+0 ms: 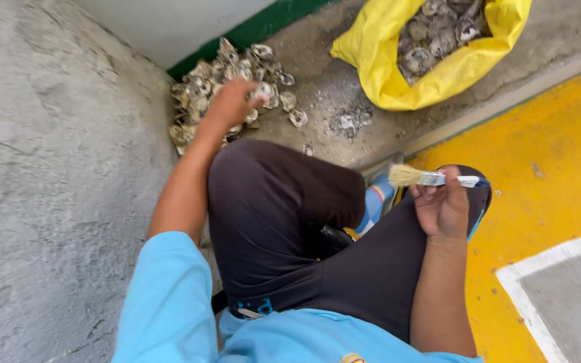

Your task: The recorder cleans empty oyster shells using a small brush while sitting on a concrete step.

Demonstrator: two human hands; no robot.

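At eleven o'clock, the left hand reaches into a heap of oyster shells piled against the grey wall, fingers curled around one shell. Toward three o'clock, the right hand is closed on the handle of a small paintbrush, bristles pointing to nine o'clock. Up at one o'clock, a yellow bag holds more shells, well apart from the heap.
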